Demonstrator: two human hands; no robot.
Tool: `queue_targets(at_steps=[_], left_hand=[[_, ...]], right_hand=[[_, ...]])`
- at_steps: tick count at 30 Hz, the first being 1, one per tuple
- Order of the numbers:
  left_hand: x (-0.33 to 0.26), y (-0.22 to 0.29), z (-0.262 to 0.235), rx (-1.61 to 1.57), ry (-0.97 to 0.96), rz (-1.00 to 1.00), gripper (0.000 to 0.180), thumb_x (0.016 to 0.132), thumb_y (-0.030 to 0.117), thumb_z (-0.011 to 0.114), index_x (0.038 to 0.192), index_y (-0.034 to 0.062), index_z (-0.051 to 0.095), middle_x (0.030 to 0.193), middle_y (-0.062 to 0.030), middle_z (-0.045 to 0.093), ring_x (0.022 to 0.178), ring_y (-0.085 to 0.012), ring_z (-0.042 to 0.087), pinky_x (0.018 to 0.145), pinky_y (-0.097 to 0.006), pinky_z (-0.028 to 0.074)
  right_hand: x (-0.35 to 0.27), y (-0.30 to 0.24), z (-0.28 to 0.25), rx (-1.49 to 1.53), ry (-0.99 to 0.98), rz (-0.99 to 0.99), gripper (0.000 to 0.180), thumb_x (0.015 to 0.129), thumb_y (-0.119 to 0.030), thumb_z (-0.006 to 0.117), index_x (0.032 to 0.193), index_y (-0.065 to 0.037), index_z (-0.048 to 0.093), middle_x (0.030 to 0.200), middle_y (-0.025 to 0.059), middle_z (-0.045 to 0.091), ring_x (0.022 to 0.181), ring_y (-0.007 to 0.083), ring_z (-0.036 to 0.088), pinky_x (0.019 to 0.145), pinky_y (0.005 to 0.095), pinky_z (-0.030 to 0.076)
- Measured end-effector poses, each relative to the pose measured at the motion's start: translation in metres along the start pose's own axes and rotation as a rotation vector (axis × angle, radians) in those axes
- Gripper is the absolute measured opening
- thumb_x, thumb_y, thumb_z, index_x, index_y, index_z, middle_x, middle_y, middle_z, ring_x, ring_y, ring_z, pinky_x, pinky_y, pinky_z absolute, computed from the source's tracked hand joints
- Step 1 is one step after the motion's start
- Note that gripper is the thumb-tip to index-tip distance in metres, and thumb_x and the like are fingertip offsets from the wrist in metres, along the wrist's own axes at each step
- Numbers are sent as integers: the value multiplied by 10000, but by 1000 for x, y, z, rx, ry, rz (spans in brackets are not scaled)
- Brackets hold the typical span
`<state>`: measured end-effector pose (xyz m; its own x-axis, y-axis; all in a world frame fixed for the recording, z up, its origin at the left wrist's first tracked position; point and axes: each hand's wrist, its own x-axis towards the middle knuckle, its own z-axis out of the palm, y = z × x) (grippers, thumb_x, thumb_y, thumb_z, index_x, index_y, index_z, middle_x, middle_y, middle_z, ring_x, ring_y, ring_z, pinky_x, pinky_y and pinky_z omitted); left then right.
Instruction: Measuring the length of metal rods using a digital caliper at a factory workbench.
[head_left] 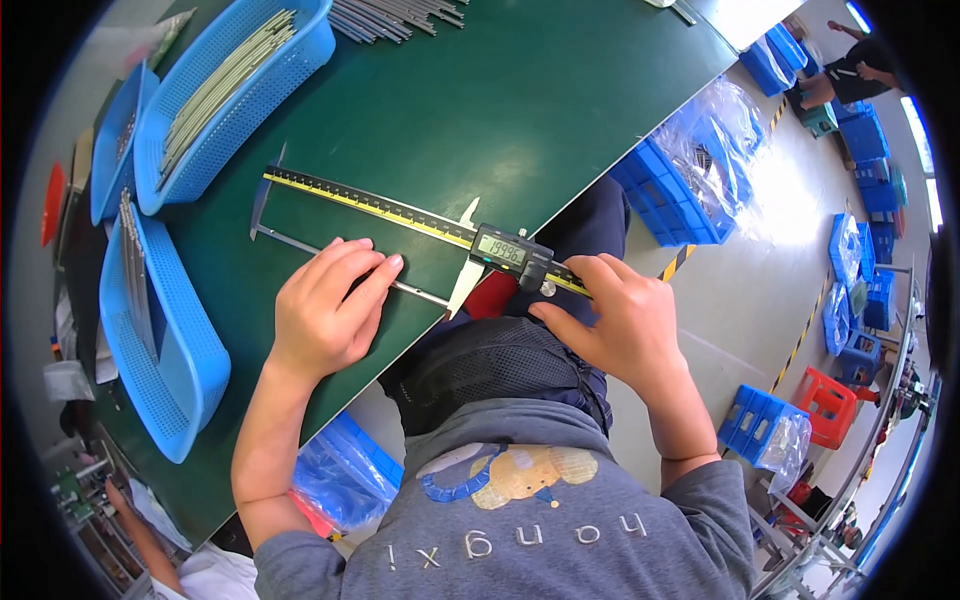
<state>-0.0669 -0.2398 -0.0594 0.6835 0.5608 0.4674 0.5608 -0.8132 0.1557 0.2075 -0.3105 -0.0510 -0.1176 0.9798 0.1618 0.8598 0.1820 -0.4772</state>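
Steel rod, thin and grey (345,263), lies flat on the green table mat (480,110) under our left hand (328,310), whose fingers (372,285) are spread narrow and pressed down on it, pinning it rather than gripping it. Our right hand (622,318) curls its fingers closed around the beam end of the long digital caliper with the yellow scale and grey display (500,250), thumb near the slider wheel. The rod sits between the fixed jaw at the far left and the sliding jaw, parallel to the beam. We judge the step in hand to be a length measurement; the next move calls for seating the sliding jaw squarely against the rod end. Outward, blue perforated plastic baskets of similar rods (225,85) stand along the table's left side. Beyond the table edge, blue stacking crates (690,185) and a red crate (828,405) sit on the pale floor.
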Motion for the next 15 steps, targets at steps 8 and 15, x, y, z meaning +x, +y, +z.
queue_targets(at_steps=[8, 15], left_hand=[[-1, 2, -3, -11, -14, -16, 328, 668, 9, 676, 992, 62, 678, 898, -73, 620, 876, -262, 633, 797, -383, 536], [3, 0, 2, -11, -11, -22, 328, 658, 9, 675, 980, 65, 681, 894, -68, 621, 867, -264, 635, 792, -380, 536]], right_hand=[[0, 0, 2, -2, 6, -2, 372, 742, -378, 707, 897, -52, 617, 682, 66, 557, 553, 256, 586, 478, 362, 442], [6, 7, 2, 17, 12, 26, 342, 758, -383, 689, 848, -62, 612, 679, 72, 557, 559, 269, 587, 493, 376, 450]])
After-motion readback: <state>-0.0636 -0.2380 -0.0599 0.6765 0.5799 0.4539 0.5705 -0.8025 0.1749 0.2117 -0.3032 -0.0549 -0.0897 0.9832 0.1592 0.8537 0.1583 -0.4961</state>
